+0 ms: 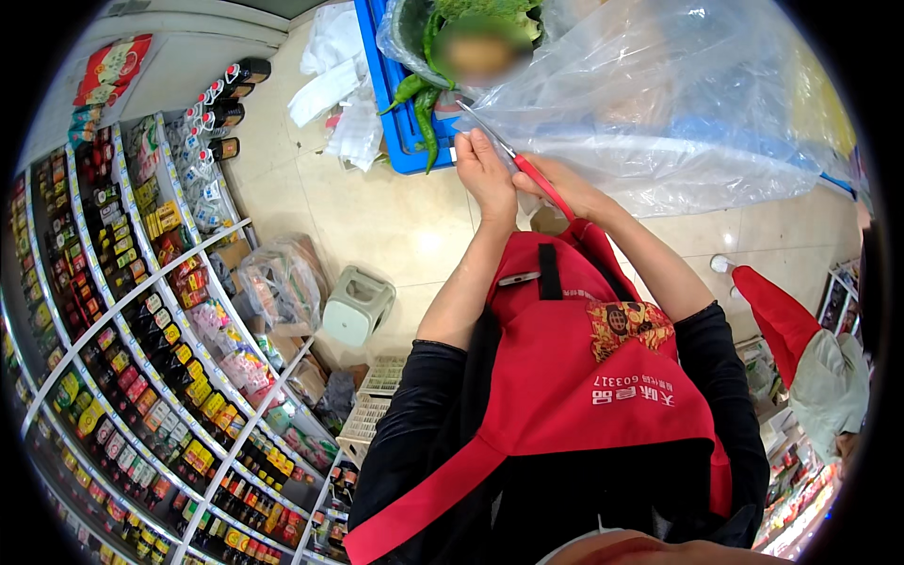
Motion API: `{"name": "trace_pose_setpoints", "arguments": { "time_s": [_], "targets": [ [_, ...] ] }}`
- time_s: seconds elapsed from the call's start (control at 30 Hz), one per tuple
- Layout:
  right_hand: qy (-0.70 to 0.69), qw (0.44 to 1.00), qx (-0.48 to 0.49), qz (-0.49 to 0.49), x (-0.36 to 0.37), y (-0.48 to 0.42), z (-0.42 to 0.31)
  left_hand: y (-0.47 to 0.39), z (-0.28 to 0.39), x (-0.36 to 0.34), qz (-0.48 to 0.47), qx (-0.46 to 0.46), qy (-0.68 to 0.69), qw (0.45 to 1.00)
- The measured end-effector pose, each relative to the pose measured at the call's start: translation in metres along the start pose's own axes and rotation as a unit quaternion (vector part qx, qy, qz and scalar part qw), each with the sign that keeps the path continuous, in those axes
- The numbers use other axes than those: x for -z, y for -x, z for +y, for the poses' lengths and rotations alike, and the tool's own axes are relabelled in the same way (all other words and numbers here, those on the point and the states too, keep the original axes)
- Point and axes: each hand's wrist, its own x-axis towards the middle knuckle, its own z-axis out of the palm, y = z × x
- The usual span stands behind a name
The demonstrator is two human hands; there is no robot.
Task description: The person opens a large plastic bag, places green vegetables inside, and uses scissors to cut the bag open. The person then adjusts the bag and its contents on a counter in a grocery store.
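My right hand (565, 185) grips the red handle of a slim-bladed cutting tool (544, 185), a knife or scissors. Its metal blade points up and left, past the fingers of my left hand (486, 169). Those fingers are bent and pinch what looks like a bit of clear plastic film (464, 123); the hold is partly hidden. Just beyond lies a blue plastic crate (409, 159) with long green peppers (426, 120) at its corner. Leafy greens (491, 8) fill a plastic-lined container behind them. A large clear plastic sheet (664, 92) spreads to the right.
Shop shelves (162, 282) with bottles and packets line the left side. A plastic stool (359, 304) and a plastic-wrapped bundle (282, 282) stand on the tiled floor. White plastic bags (332, 85) lie beside the crate. Another person (812, 353) is at the right.
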Motion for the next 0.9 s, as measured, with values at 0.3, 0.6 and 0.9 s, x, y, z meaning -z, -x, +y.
{"name": "trace_pose_setpoints", "arguments": {
  "time_s": [0.3, 0.6, 0.9],
  "targets": [
    [-0.002, 0.998, -0.059, -0.027, 0.003, -0.014, 0.004, 0.005, 0.004, 0.003, -0.026, 0.019, 0.008, 0.999],
    [0.056, 0.998, 0.019, -0.037, 0.010, -0.005, -0.006, -0.073, 0.021, 0.096, 0.170, -0.048, -0.045, 0.983],
    [-0.034, 0.998, -0.017, -0.040, 0.007, 0.030, 0.005, -0.280, 0.054, 0.173, 0.233, -0.170, -0.056, 0.956]
  ]
}}
